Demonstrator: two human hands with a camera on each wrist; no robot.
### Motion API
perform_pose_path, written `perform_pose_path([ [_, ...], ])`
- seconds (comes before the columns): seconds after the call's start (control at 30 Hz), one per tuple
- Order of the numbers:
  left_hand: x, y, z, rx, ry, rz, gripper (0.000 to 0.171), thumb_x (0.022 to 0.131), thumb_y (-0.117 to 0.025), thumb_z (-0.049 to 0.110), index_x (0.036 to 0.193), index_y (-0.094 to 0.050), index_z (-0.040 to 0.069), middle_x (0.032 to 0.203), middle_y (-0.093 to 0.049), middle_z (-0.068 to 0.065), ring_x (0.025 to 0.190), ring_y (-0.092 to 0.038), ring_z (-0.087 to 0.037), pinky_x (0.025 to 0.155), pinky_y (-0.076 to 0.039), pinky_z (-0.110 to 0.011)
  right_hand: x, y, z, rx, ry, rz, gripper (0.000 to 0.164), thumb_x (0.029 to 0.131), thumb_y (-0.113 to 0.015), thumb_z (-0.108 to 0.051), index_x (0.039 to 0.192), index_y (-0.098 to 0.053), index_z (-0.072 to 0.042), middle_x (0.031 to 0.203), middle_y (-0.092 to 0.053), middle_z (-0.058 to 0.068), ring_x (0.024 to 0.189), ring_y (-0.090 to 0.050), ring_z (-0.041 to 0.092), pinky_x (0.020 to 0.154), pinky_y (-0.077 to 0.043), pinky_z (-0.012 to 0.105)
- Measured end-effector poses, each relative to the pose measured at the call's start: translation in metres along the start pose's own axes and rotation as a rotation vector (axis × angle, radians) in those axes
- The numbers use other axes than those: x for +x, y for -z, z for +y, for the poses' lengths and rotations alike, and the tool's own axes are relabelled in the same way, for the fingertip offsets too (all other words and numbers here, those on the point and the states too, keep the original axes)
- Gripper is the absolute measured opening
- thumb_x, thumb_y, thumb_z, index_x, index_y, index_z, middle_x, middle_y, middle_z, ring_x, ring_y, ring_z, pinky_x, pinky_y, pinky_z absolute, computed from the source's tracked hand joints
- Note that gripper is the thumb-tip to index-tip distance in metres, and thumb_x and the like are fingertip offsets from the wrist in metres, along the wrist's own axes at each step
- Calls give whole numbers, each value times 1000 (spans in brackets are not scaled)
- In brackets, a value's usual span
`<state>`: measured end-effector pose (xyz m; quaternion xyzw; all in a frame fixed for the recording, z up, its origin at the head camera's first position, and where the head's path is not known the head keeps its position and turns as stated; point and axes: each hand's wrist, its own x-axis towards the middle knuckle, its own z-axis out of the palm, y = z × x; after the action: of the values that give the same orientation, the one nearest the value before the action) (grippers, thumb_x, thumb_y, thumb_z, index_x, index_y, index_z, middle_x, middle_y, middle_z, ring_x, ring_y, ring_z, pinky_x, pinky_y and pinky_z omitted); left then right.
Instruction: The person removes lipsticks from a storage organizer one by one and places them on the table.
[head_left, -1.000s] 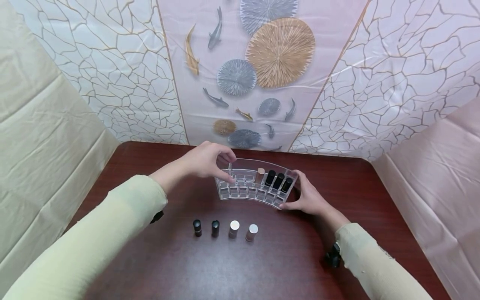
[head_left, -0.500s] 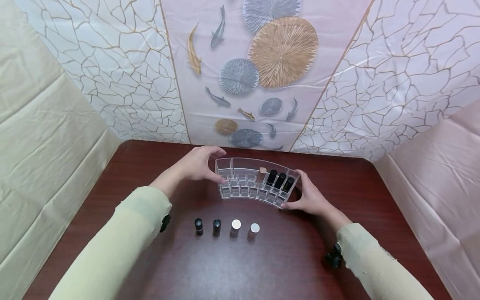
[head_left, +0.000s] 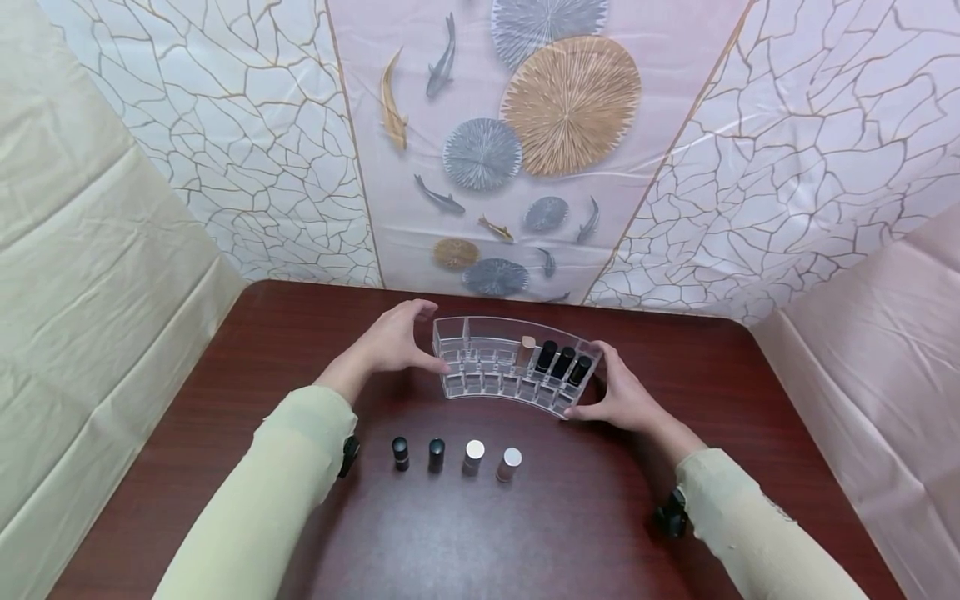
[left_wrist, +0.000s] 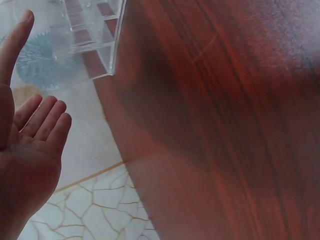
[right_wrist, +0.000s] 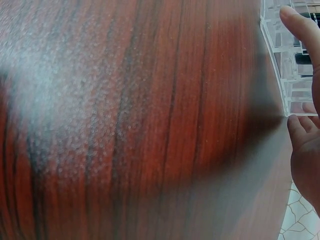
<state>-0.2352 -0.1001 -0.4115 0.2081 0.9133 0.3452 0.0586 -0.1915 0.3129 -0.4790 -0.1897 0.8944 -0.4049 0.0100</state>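
Note:
A clear acrylic lipstick organizer (head_left: 491,385), curved and stepped with small compartments, stands toward the back of the table. Several lipstick tubes stand in its right half: a tan-capped tube (head_left: 526,352) and black tubes (head_left: 562,362). My right hand (head_left: 621,393) holds the organizer's right end, thumb at the front corner and fingers around the back. At the left end, my left hand (head_left: 393,343) is spread, its thumb tip by the side wall. In the left wrist view its fingers (left_wrist: 47,117) are extended beside the organizer with nothing in them.
Nearer the front, a row of lipstick tubes stands upright: two black tubes (head_left: 437,456), a white-capped tube (head_left: 473,457) and a silver-capped tube (head_left: 508,465). Patterned fabric (head_left: 270,150) hangs behind the dark red wooden table (head_left: 465,550), with cream fabric (head_left: 97,275) at the sides.
My left hand has drawn back leftward from over the organizer's left compartments to just beside its end. The right hand stays on the organizer, and the tubes stand as before.

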Motion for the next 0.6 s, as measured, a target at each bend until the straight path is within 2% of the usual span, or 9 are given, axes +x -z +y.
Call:
perform_pose_path([
  [0.3,-3,-9,-15,-16,59,1,109,71,-101,34,155,-44,-4,156,-50,-23,145,-48,-37,123,-39,-50,0,-1,2,15,12,8,115,67,-105,-18,154,-31,3,157,-44,23,147,-44,35,121,-36,56],
  [0.6,0,-18,-24,-38,52,-7,113,69,-103,32,155,-40,-4,156,-49,-24,144,-50,-37,122,-39,-50,0,-2,1,14,18,12,115,66,-105,-17,153,-32,4,156,-45,23,147,-44,34,120,-36,55],
])
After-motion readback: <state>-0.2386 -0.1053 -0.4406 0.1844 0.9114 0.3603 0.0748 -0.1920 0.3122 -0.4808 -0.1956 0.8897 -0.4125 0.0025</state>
